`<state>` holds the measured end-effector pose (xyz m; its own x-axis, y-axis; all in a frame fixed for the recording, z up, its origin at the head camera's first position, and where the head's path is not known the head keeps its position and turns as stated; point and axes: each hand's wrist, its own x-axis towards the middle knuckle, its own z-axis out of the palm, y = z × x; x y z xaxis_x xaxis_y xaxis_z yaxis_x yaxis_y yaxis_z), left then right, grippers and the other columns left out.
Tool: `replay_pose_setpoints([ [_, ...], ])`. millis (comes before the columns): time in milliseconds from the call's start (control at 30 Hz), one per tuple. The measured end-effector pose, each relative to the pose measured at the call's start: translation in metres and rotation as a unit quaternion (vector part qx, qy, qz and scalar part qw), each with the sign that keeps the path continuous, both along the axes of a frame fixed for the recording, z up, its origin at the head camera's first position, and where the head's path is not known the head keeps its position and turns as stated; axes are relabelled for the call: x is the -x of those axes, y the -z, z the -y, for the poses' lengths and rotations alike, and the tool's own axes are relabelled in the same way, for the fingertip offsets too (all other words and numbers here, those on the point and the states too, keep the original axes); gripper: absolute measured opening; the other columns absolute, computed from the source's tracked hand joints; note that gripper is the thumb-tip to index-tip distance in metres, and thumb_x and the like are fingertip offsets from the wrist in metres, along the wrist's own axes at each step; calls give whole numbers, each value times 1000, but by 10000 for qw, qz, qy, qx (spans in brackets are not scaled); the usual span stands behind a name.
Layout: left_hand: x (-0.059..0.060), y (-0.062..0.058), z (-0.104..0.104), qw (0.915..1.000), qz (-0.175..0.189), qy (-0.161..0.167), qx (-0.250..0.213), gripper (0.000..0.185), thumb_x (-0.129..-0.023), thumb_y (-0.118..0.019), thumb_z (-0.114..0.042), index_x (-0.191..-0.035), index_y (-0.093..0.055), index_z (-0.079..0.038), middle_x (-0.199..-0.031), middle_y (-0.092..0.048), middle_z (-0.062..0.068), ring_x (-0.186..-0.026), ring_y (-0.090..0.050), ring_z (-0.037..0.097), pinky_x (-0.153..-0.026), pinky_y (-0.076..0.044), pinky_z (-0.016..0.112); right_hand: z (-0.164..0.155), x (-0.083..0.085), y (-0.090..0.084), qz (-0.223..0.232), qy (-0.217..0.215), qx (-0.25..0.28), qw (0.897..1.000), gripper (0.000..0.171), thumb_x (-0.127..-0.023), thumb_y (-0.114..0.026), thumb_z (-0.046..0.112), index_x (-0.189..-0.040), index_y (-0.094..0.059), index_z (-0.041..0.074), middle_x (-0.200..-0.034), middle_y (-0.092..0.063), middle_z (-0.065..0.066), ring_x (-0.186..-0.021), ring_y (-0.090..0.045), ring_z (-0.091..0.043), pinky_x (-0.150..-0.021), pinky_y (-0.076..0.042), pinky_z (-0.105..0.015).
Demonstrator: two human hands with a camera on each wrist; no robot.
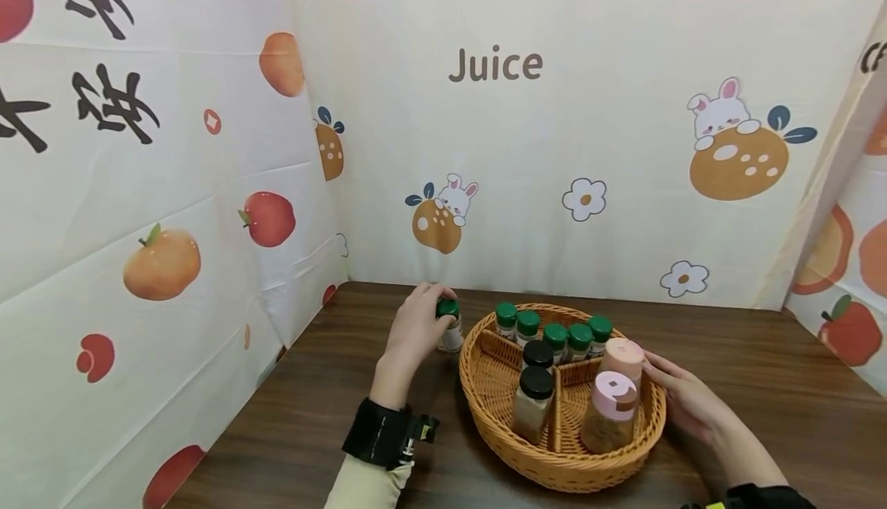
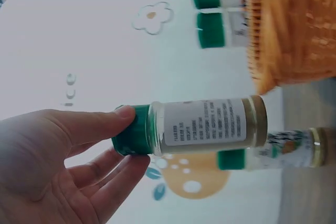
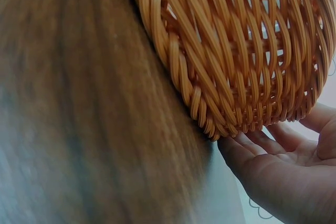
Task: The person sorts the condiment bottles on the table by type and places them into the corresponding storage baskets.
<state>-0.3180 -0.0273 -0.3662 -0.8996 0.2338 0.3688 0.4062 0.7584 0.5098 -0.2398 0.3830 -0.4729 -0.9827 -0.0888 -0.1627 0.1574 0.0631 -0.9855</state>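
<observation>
Left of the basket, my left hand (image 1: 416, 328) pinches a spice jar (image 2: 205, 124) by its green cap, thumb on one side and fingers on the other. The jar is upright, with a printed white label. Just beyond it in the left wrist view stands a second green-capped jar (image 2: 283, 150). My right hand (image 1: 682, 397) touches the right outer side of the round wicker basket (image 1: 554, 474); in the right wrist view its fingers (image 3: 239, 153) lie against the woven wall (image 3: 236, 51) without wrapping round it.
Dividers split the basket. Several green-capped jars (image 1: 554, 337) stand at its back, two black-capped jars (image 1: 533, 405) near the middle, and two pink-lidded jars (image 1: 613, 409) at the right. Printed cloth walls (image 1: 520, 147) enclose the wooden table (image 1: 762, 363) at the back and sides.
</observation>
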Motion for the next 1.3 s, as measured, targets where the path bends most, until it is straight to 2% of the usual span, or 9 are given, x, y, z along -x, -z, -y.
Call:
replay_pose_setpoints([
  [100,-5,-9,2,9997,-193,-53,-147,28,-90,-74,-15,-117,-68,-16,-123,-63,8,-114,-63,28,-96,-54,46,3,-1,-2,34,-14,-118,9999,66,-107,-43,36,-160,-15,10,-141,-48,10,-102,-50,19,-91,-47,-15],
  [200,-8,-19,1,9989,-389,27,-266,29,-90,-74,-15,-118,-68,-15,-122,-63,8,-113,-63,27,-96,-54,45,8,-1,-4,72,29,-216,9997,74,-107,-43,37,-159,-6,1,-159,-30,-10,-102,-49,20,-92,-47,-15],
  [233,-9,-22,-1,9986,-438,91,-297,29,-90,-74,-15,-119,-68,-14,-121,-63,8,-112,-63,27,-95,-55,44,9,-2,-5,72,21,-241,9997,75,-107,-42,38,-159,-4,-1,-162,-22,-16,-102,-49,20,-92,-47,-15],
  [300,-9,-30,-8,9978,-495,306,-317,29,-91,-73,-14,-120,-67,-14,-121,-62,8,-111,-64,26,-94,-55,42,8,-4,-8,117,150,-279,9994,76,-107,-42,39,-159,-4,-1,-164,-14,-21,-101,-48,21,-91,-46,-14],
  [367,-8,-39,-14,9971,-542,466,-274,29,-92,-73,-14,-120,-66,-14,-122,-62,7,-111,-63,24,-92,-56,41,9,-4,-8,70,87,-284,9995,76,-107,-41,39,-158,-2,-2,-164,-5,-26,-101,-47,21,-91,-46,-15],
  [600,0,-68,-38,9932,-497,1011,-306,28,-93,-70,-12,-121,-66,-14,-124,-61,7,-109,-63,23,-89,-58,37,11,-4,-9,-90,145,-384,9991,73,-108,-40,36,-158,-4,-3,-163,-16,-23,-102,-48,21,-91,-46,-14],
  [833,2,-83,-59,9890,-416,1415,-98,28,-95,-69,-13,-122,-65,-14,-127,-60,7,-111,-62,22,-90,-58,36,10,-6,-7,-89,217,-377,9990,72,-108,-41,35,-158,-6,-4,-157,-32,-11,-102,-49,20,-91,-46,-13],
  [1067,5,-102,-74,9843,-412,1713,78,27,-95,-68,-12,-122,-64,-13,-123,-60,8,-112,-60,21,-94,-56,36,11,-6,-7,-53,204,-412,9989,73,-108,-40,37,-158,-6,-3,-163,-16,-26,-101,-48,20,-90,-46,-13],
  [1300,9,-133,-87,9805,-480,1887,275,27,-96,-67,-13,-123,-63,-12,-124,-59,8,-112,-60,21,-94,-55,35,11,-6,-10,-62,200,-377,9991,73,-108,-40,37,-158,-5,-3,-163,-9,-29,-101,-47,21,-90,-45,-12],
])
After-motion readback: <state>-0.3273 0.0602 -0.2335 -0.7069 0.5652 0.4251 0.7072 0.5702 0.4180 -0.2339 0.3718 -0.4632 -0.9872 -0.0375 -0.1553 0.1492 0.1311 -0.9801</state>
